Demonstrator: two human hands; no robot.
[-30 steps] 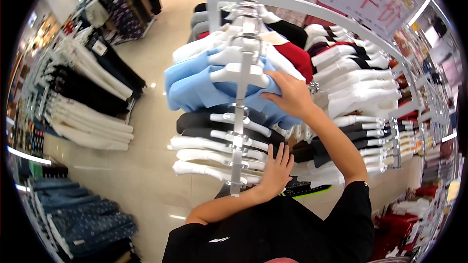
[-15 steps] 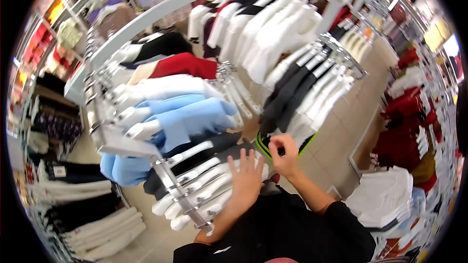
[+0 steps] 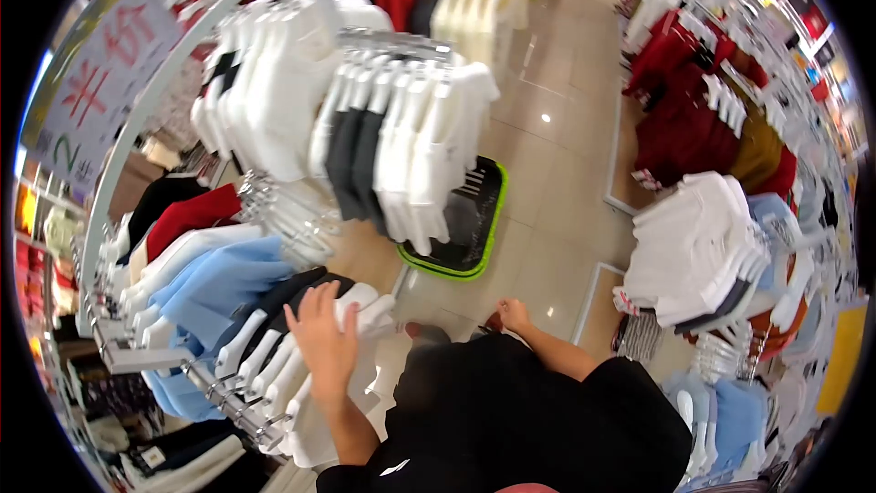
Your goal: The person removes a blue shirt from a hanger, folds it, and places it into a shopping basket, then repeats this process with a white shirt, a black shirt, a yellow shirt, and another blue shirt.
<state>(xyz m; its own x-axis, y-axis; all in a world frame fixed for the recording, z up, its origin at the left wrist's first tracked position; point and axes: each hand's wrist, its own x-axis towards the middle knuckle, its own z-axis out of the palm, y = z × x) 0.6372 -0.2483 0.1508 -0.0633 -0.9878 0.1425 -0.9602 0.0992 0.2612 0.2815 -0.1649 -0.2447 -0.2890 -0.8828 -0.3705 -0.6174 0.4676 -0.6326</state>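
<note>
My left hand (image 3: 326, 338) is spread open against the white garments (image 3: 370, 310) hanging at the near end of the rack, beside their white hangers (image 3: 274, 374). Just beyond it hang dark garments (image 3: 301, 290) and light blue ones (image 3: 219, 283). My right hand (image 3: 513, 313) is held low in front of my body with its fingers curled; whether anything is in them I cannot make out. A black basket with a bright green rim (image 3: 500, 210) stands on the floor ahead, partly covered by hanging white and dark grey tops (image 3: 401, 155).
A curved metal rack (image 3: 137, 128) carries a price sign (image 3: 100, 73) at the left. Bare clear hangers (image 3: 287, 215) cluster on one arm. Along the right, another display holds white tops (image 3: 698, 246) and dark red garments (image 3: 684, 128). A tiled aisle (image 3: 547, 146) runs between them.
The view has swung to the right, showing more of the aisle and the basket. My right hand has dropped from near the basket to in front of my body. My left hand stays spread at the garments.
</note>
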